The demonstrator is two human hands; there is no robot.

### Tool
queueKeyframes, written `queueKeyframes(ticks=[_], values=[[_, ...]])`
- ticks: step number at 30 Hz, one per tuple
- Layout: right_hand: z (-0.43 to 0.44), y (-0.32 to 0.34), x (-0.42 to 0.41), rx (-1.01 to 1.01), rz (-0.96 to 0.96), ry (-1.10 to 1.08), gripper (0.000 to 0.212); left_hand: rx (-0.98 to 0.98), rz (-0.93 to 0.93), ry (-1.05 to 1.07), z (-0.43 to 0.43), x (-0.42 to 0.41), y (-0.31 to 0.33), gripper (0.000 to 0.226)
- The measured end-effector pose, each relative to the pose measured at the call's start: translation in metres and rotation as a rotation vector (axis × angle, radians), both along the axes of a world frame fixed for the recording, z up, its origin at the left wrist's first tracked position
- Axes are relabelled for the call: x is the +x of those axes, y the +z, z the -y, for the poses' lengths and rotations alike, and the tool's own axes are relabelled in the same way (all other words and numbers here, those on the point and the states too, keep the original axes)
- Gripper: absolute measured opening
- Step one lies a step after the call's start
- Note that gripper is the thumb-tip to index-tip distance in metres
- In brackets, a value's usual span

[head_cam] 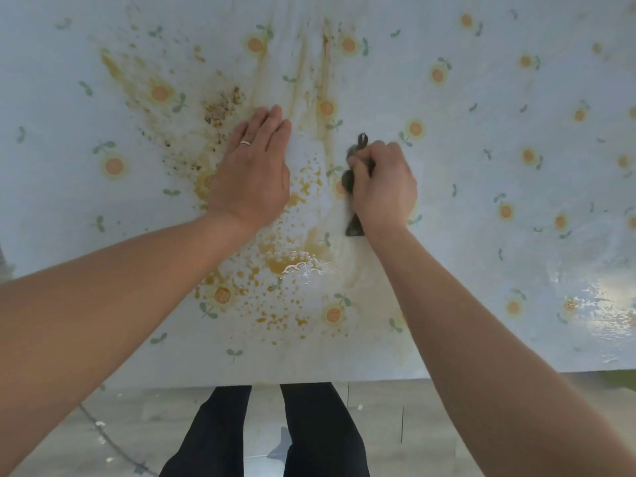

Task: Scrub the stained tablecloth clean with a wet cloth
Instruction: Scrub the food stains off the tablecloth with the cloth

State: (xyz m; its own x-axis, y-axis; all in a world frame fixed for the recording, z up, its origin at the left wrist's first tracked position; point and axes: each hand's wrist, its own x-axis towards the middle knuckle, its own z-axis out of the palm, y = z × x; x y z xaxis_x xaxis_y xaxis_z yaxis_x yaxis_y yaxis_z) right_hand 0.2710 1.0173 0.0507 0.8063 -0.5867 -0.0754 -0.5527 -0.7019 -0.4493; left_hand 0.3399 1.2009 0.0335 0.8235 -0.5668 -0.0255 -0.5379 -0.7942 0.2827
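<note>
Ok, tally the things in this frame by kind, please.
hands: 2 (left hand, right hand)
cloth: 1
tablecloth: 1
ring: 1
total: 5

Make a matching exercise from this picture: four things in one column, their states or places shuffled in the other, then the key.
Things
1. left hand
2. right hand
3. cloth
4. orange puddle

States or places
A. dark grey-green, bunched up
B. flat, fingers straight, on the tablecloth
C. pooled nearer the person than both hands
D. curled into a fist round something

Pairs: 1-B, 2-D, 3-A, 4-C
</note>
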Motion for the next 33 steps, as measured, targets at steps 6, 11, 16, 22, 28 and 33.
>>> queueKeyframes(ticks=[6,11,16,22,28,33], values=[[-0.026,0.003,-0.069,-0.003,-0.031,-0.044,0.015,-0.011,-0.011,-0.001,-0.001,0.001,0.003,0.058],[-0.003,0.005,0.005,-0.019,0.000,0.011,0.012,-0.013,-0.005,0.006,0.000,0.001,0.002,0.059],[-0.007,0.003,0.017,-0.016,-0.009,0.053,0.012,-0.006,-0.004,0.010,0.000,0.000,0.002,0.061],[-0.040,0.004,-0.105,-0.093,0.006,0.356,0.015,0.007,0.000,0.012,0.000,0.002,0.004,0.059],[0.098,0.007,-0.179,-0.228,-0.117,-0.188,0.027,-0.001,0.016,0.012,0.000,0.002,0.001,0.057],[0.037,-0.002,-0.184,-0.167,-0.077,-0.472,0.033,-0.008,0.028,0.029,0.003,0.001,0.000,0.057]])
